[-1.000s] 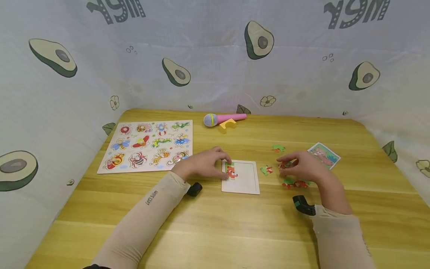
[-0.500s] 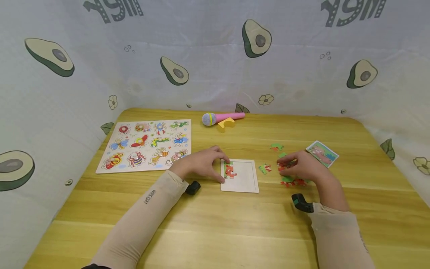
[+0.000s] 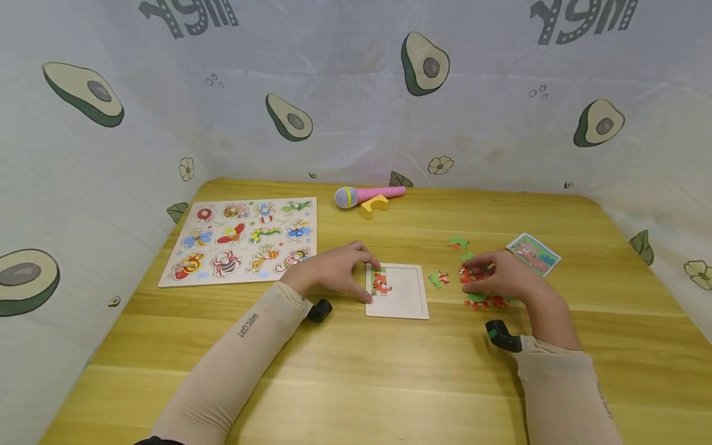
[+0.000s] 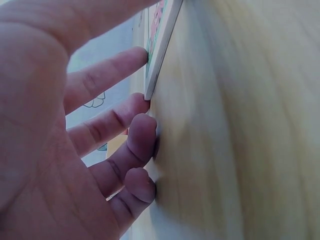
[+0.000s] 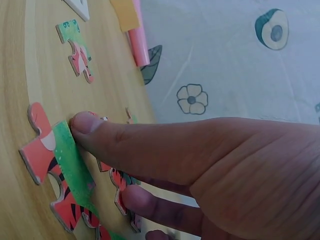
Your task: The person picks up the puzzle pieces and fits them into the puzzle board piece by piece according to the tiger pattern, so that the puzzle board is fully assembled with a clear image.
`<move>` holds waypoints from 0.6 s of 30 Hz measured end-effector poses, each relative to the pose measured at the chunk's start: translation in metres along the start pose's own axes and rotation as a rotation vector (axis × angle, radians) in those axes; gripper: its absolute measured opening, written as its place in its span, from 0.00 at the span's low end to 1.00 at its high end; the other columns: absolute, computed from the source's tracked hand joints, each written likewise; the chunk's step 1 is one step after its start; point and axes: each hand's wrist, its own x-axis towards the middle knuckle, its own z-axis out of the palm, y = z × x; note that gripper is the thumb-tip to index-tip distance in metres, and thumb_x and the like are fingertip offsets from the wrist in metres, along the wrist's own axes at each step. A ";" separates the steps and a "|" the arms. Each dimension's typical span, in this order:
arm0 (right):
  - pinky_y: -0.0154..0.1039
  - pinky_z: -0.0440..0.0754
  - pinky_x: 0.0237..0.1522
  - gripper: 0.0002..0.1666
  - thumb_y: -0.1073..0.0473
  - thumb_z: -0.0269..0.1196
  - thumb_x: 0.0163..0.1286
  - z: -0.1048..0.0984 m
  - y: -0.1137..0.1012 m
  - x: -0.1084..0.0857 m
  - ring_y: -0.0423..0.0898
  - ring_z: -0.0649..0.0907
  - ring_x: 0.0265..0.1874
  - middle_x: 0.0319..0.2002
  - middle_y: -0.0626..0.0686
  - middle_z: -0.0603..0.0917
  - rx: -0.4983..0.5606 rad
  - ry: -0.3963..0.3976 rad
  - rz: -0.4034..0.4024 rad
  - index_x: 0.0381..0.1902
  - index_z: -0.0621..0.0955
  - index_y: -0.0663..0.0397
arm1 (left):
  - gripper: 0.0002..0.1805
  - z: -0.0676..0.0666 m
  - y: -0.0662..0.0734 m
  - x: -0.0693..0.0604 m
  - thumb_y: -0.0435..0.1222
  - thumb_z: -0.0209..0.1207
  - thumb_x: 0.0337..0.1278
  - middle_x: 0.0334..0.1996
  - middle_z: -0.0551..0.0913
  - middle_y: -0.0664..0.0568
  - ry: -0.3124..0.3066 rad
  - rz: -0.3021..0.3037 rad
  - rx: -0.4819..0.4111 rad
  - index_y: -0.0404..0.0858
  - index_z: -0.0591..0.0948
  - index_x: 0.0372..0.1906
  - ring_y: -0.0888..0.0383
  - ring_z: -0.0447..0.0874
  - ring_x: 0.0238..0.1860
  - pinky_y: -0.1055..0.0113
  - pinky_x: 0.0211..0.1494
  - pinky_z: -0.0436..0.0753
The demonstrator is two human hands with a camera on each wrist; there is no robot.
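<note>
Ideally, our spread left hand (image 3: 335,271), only touching the white board (image 3: 402,301), steadies it; our right hand (image 3: 505,276), bent over puzzle pieces (image 5: 71,162) beside it, pinching unclear to us, should grasp edges.

Arm sleeves, beige, one pair.
Left sleeve (image 3: 222,371) bore dark lettering (image 3: 249,324); black wrist cameras (image 3: 319,311) protruded, right camera (image 3: 503,338) green-marked.

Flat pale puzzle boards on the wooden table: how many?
2: the large rectangular bug-picture board at left, and the small square white board touched by the left hand.
</note>
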 end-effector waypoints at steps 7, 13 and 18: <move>0.43 0.75 0.36 0.33 0.51 0.76 0.60 0.001 0.001 0.001 0.49 0.76 0.35 0.41 0.55 0.81 0.006 0.002 -0.007 0.58 0.82 0.65 | 0.34 0.001 0.000 0.000 0.54 0.76 0.47 0.56 0.69 0.60 0.005 0.000 0.001 0.53 0.79 0.61 0.60 0.72 0.53 0.65 0.61 0.70; 0.43 0.75 0.36 0.32 0.51 0.76 0.60 0.001 -0.001 0.001 0.48 0.76 0.34 0.42 0.55 0.81 0.002 -0.002 -0.013 0.57 0.82 0.65 | 0.34 0.000 -0.001 0.000 0.54 0.75 0.48 0.57 0.69 0.59 0.006 0.005 0.007 0.52 0.79 0.61 0.60 0.71 0.53 0.65 0.61 0.70; 0.44 0.76 0.37 0.33 0.51 0.76 0.61 0.001 0.003 0.001 0.49 0.76 0.35 0.44 0.57 0.81 -0.005 -0.006 -0.031 0.58 0.81 0.66 | 0.34 0.000 -0.001 0.001 0.54 0.75 0.48 0.57 0.69 0.59 0.001 0.007 0.006 0.52 0.79 0.62 0.60 0.71 0.54 0.65 0.62 0.70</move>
